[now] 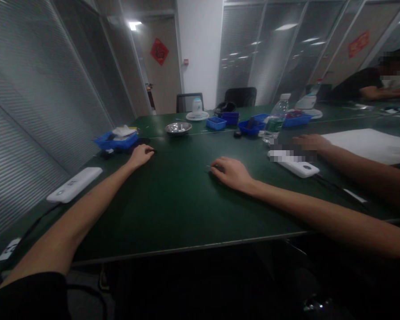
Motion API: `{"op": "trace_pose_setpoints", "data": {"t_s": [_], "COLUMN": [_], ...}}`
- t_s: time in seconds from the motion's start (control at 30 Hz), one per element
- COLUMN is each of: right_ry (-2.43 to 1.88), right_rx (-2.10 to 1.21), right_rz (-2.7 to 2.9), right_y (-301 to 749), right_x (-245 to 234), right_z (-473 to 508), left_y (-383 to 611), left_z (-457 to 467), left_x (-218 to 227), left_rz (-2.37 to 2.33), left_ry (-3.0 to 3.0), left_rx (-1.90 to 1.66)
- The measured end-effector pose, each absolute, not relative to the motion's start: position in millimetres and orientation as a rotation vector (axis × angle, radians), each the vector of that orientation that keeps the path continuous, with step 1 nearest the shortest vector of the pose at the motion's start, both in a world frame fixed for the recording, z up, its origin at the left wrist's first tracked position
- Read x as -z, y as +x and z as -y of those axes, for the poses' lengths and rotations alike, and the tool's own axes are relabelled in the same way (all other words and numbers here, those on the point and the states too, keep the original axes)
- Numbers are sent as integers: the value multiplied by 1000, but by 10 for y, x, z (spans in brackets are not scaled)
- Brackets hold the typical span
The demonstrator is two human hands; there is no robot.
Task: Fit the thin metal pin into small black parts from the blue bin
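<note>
My left hand (pixel 142 155) rests on the green table, its fingers pinched together. A small dark piece (pixel 154 150) shows at the fingertips, too small to name. Nearer the middle of the table lies my right hand (pixel 232 172), fingers curled and closed. From its fingertips sticks a thin, pale, needle-like tip (pixel 208 166); the rest of that thing is hidden in the hand. Just beyond my left hand stands a blue basket (pixel 116 142) with white and dark things in it. A shiny metal bowl (pixel 178 129) with small pieces inside sits between and beyond both hands.
White power-bank-like devices lie at left (pixel 74 184) and right (pixel 293 163), each with a dark cable. A plastic bottle (pixel 276 119) and several blue trays (pixel 216 123) stand at the back. Another person's arm (pixel 356 164) reaches in from the right, beside white paper (pixel 363 142).
</note>
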State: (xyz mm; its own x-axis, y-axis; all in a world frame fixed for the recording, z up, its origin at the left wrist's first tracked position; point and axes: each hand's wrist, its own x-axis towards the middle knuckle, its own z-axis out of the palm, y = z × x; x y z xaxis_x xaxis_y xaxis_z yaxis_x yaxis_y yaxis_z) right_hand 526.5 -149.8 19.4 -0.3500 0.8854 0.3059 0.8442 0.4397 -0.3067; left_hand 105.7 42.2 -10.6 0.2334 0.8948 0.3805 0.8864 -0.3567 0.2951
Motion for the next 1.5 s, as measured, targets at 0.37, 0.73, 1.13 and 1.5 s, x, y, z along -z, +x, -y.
{"op": "trace_pose_setpoints", "data": {"t_s": [0.37,0.73,1.13,1.5], "right_ry": [-1484,-1472,-1468,-1480], "right_rx": [-139,-141,-149,-168], "right_rz": [2281,2301,2303,2317], "right_y": [5265,5266,5273,5272], "right_x": [-200,-195,-195,-219], "right_z": [1493,1493,1499,1504], "left_y": [1031,1119,1093,1089], "left_z": [-492,-384,-334,-298], "left_x": [197,161,155,144], "left_rz": [-1933,-1909,-1739,-1717], "left_ry": [2415,2408,2540,2518], "left_rx": [-778,-779,-913,-965]}}
